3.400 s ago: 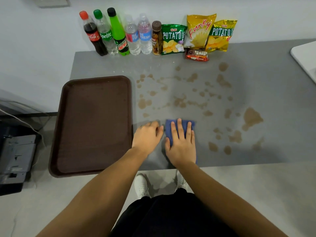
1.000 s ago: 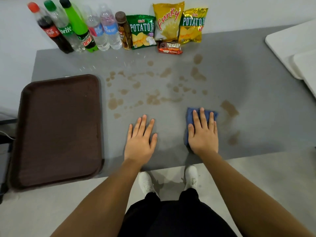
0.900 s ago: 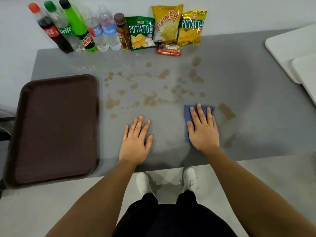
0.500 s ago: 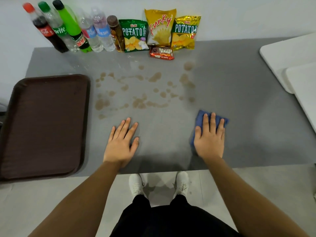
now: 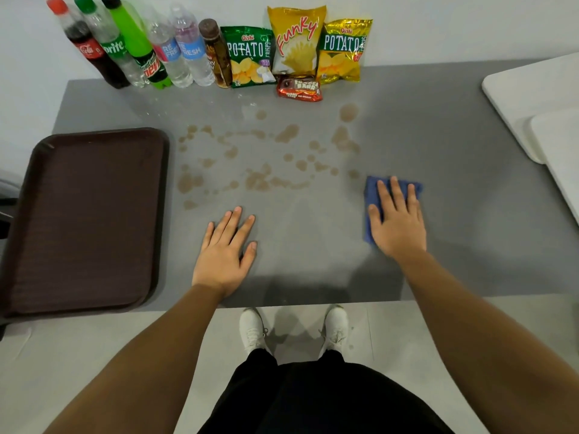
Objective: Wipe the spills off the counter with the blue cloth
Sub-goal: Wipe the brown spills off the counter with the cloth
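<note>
Most of the folded blue cloth (image 5: 371,195) on the right of the frame lies hidden under the flat right hand (image 5: 398,223); only its far edge and left side show. The dark brown rectangular plastic tray (image 5: 87,214) is cut off by the left edge of the frame. The white boards (image 5: 539,101) at the upper right run out past the right edge. The red cap of the cola bottle (image 5: 84,45) and the green cap of the clear soda bottle (image 5: 108,42) touch the top edge at the upper left. The label on the small brown bottle (image 5: 216,54) is too blurred to read. Both forearms leave the frame at the bottom.
</note>
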A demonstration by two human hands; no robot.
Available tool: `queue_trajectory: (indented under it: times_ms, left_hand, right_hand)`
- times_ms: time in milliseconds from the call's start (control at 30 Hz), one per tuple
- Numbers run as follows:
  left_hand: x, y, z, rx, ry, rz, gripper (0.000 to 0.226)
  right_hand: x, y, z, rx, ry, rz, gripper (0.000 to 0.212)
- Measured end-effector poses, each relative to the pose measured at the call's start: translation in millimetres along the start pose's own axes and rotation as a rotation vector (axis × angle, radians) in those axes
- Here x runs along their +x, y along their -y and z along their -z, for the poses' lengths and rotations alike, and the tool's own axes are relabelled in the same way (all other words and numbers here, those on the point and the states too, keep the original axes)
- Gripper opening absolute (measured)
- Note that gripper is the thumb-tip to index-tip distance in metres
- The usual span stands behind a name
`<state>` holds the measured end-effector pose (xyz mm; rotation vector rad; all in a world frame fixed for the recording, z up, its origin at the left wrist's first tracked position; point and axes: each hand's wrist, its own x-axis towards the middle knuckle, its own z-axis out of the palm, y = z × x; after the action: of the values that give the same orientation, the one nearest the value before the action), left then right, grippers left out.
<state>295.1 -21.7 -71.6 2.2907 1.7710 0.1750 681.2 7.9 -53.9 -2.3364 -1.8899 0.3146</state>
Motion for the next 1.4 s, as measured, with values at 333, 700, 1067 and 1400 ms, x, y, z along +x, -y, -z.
queue_trajectory:
  times_ms: [333, 700, 1067, 1400]
  left_hand:
    - [1, 1, -1, 0.009, 0.008, -0.006, 0.061]
    - [0, 2, -1, 0.007, 0.018, -0.005, 0.060]
    - [0, 2, -2, 0.008, -0.011, -0.004, 0.060]
    - [1, 4, -5, 0.012, -0.027, -0.007, 0.060]
  right_hand:
    - [-85, 46, -15, 0.026, -0.025, -0.120, 0.066]
    - [-21, 50, -12, 0.007, 0.053, 0.054, 0.063]
    - [-113, 43, -23, -0.008, 0.011, -0.101, 0.068]
    - [-83, 128, -45, -0.002, 0.029, 0.142, 0.066]
